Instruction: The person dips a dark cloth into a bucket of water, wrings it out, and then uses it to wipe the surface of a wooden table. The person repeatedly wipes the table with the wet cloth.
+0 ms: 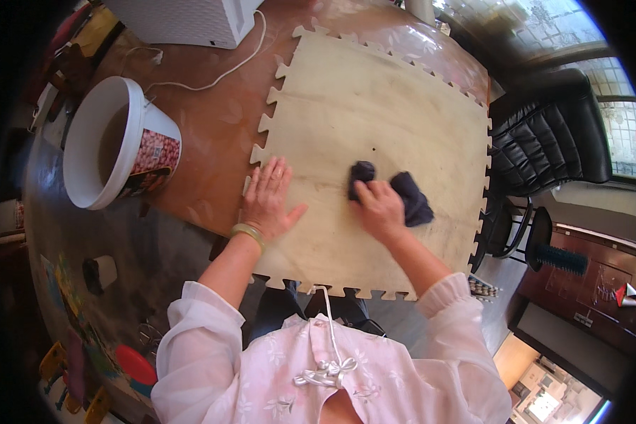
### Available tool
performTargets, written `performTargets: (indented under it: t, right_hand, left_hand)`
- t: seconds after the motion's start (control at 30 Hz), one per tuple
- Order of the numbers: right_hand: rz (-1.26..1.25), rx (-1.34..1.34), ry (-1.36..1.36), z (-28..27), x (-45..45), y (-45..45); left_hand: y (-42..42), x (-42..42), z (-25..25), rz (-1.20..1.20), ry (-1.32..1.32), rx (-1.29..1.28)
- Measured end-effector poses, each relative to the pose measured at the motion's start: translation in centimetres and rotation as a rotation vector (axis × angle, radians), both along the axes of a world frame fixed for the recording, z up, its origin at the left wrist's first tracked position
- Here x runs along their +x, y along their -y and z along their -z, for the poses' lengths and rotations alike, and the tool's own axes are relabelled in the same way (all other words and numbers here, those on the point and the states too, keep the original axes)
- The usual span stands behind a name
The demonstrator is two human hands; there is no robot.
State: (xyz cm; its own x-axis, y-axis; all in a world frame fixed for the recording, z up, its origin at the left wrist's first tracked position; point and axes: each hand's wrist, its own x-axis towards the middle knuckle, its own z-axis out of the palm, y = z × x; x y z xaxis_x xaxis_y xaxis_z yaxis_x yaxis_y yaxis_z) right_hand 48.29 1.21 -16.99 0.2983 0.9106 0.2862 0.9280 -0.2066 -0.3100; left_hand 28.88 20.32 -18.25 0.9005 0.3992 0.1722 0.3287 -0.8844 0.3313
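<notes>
A cream foam floor mat tile (339, 122) with toothed interlocking edges lies on the table before me, its surface marked by dark smudges. My right hand (380, 208) grips a dark cloth (412, 204) and presses it against the tile, right of the middle; bunched parts of the cloth stick out on both sides of the fingers. Flat on the tile's left edge rests my left hand (267, 201), fingers spread and nothing in it. A bangle circles that wrist. One small dark speck (373, 149) sits on the tile beyond the cloth.
Left of the tile, a white plastic bucket (138, 106) holds murky liquid near the edge of the brown table (212, 127). A white box-shaped item (185, 21) stands at the back with a white cord (212, 85) nearby. At right is a black padded chair (556, 132).
</notes>
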Motion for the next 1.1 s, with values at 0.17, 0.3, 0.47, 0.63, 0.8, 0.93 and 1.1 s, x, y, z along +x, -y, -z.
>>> performTargets:
  t: [0.17, 0.3, 0.47, 0.63, 0.8, 0.93, 1.1]
  right_hand:
    - [-0.136, 0.106, 0.035, 0.5, -5.6, -9.8]
    - [-0.164, 0.089, 0.069, -0.1, -3.4, -6.7]
    - [-0.011, -0.073, 0.097, -1.3, 2.7, 5.3]
    - [0.021, -0.007, 0.084, -1.1, 1.0, 3.6]
    - [-0.100, 0.187, 0.017, -0.2, -4.9, -7.6]
    - [-0.119, 0.110, 0.067, 0.9, -6.1, -10.3]
    - [-0.016, 0.126, 0.091, 0.1, -2.2, -3.2]
  left_hand:
    - [-0.5, -0.1, -0.4, 0.000, 0.004, 0.005]
    - [-0.4, -0.3, -0.1, -0.015, 0.026, -0.020]
    - [-0.3, -0.4, -0.3, -0.013, 0.045, -0.019]
    - [-0.2, -0.2, -0.1, -0.015, 0.031, -0.046]
    - [-0.1, -0.1, 0.0, -0.012, 0.035, -0.026]
    - [-0.5, -0.2, 0.4, -0.002, 0.076, -0.009]
    - [-0.7, -0.5, 0.3, 0.015, -0.004, 0.004]
